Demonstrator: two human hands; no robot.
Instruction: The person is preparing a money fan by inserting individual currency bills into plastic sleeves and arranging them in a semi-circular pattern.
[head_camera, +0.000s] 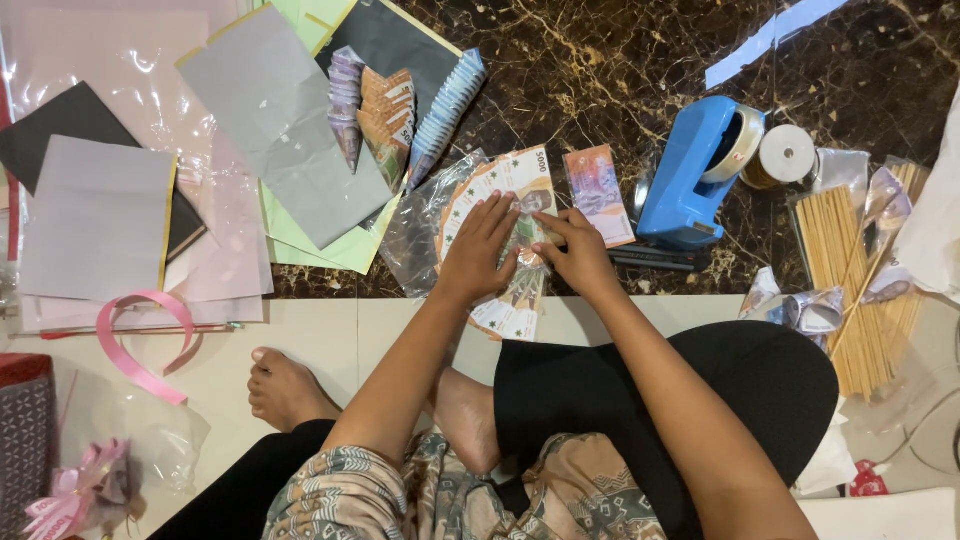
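the fan of banknotes (497, 190) lies just left of the blue tape dispenser (690, 170), long axis running away from the person, left hand (480, 250) flat with fingers spread on it, right hand (578, 255) pinching its middle.

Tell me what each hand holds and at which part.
Neither lifts anything. The left hand lies flat on the fan of banknotes near its middle; the right hand pinches the fan's right edge at the centre.
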